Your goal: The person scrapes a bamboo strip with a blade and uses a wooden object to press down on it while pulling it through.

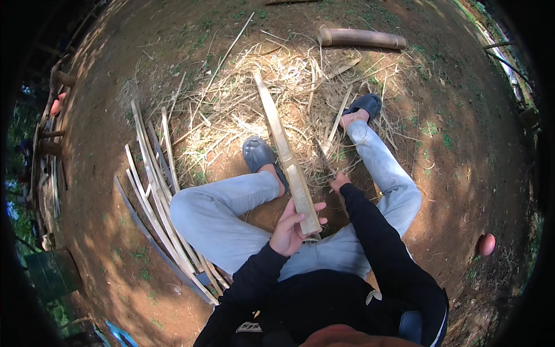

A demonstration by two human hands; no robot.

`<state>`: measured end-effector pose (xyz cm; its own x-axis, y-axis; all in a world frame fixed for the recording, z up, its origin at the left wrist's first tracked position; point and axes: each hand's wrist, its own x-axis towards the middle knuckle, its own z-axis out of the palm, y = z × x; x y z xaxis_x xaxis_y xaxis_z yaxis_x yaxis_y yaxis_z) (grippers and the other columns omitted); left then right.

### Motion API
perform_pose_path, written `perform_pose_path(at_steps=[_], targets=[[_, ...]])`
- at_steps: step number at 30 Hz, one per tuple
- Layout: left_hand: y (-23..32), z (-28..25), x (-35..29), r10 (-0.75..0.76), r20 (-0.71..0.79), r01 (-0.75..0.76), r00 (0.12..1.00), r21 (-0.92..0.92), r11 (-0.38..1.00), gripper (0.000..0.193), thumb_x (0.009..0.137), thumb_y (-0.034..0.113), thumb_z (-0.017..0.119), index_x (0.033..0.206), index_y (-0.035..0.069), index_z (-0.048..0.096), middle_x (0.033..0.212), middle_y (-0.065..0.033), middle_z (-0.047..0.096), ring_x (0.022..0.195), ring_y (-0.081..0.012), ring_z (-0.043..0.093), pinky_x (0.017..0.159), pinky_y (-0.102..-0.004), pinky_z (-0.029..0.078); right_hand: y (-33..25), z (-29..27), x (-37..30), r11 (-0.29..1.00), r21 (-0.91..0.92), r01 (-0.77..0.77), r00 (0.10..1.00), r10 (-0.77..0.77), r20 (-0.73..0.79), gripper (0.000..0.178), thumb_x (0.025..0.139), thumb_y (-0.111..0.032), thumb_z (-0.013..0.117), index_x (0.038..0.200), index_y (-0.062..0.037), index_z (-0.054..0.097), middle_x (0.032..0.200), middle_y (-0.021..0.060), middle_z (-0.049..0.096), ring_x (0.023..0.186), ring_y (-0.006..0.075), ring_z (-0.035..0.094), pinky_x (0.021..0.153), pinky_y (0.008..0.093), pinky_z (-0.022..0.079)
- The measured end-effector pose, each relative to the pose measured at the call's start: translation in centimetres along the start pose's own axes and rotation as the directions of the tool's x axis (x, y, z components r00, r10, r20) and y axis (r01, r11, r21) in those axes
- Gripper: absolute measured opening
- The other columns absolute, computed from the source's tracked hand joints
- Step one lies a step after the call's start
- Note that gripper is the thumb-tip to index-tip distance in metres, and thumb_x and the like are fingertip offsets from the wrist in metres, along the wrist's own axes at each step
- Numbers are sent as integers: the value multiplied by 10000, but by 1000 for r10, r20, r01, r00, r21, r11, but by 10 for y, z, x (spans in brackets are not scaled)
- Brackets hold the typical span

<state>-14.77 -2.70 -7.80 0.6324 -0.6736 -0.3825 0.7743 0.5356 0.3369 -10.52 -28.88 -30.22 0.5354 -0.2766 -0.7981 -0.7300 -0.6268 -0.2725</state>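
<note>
My left hand [287,232] grips the near end of a long split bamboo piece [282,141], thumb on one side and fingers underneath. The piece stretches away from me between my legs, its pale inner face up, with a node partway along. Closed low by my right thigh, my right hand [340,181] holds a knife [325,156]. Its thin dark blade points away from me and slightly left, apart from the bamboo piece. The knife's handle is mostly hidden in my fist.
Shavings [231,98] litter the ground around my feet. Beside my left leg lies a bundle of long bamboo strips [151,173]. A whole bamboo section [363,39] lies at the far side. A reddish round object [486,244] sits to the right, a green container [53,273] at left.
</note>
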Motion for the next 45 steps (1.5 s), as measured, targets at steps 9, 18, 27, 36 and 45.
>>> perform_pose_path(at_steps=[9, 18, 27, 36, 45], targets=[[1, 5, 1, -3, -32, 3, 999, 21, 1000, 611, 903, 221, 510, 1447, 131, 249, 1324, -243, 500, 986, -330, 644, 783, -386, 552, 3, 1, 3, 1000, -3, 25, 1000, -25, -5, 539, 910, -351, 587, 1229, 53, 429, 873, 207, 666, 774, 298, 678, 706, 401, 516], [2, 8, 3, -1, -37, 4, 999, 56, 998, 633, 915, 372, 463, 1450, 114, 245, 1333, -244, 499, 1004, -330, 641, 814, -378, 536, 6, -1, 7, 999, -21, 25, 999, -26, -19, 549, 920, -354, 568, 1252, 54, 410, 820, 185, 661, 705, 286, 668, 647, 394, 510], [-3, 1, 2, 59, -4, -58, 998, -146, 988, 368, 982, 141, 477, 1302, 237, 323, 848, -60, 472, 711, -184, 536, 631, -298, 460, 23, 4, 26, 996, -60, 59, 996, -63, -64, 587, 918, -353, 569, 1293, 58, 380, 822, 187, 666, 683, 292, 666, 651, 398, 519], [-10, 0, -8, 214, 108, -231, 971, 180, 956, 547, 980, 156, 512, 1414, 236, 189, 810, -83, 478, 693, -162, 509, 624, -300, 461, 7, 16, 14, 998, -4, 60, 998, -60, -26, 569, 900, -327, 585, 1259, 62, 377, 738, 175, 657, 626, 282, 663, 598, 394, 520], [-11, -8, -2, 285, 244, -337, 927, 207, 919, 611, 965, 298, 559, 1428, 184, 178, 781, -100, 485, 639, -166, 505, 588, -284, 445, 4, -1, 15, 1000, 24, 0, 997, -2, 82, 723, 893, -339, 584, 1427, 45, 283, 1149, 282, 610, 1018, 341, 643, 850, 413, 513]])
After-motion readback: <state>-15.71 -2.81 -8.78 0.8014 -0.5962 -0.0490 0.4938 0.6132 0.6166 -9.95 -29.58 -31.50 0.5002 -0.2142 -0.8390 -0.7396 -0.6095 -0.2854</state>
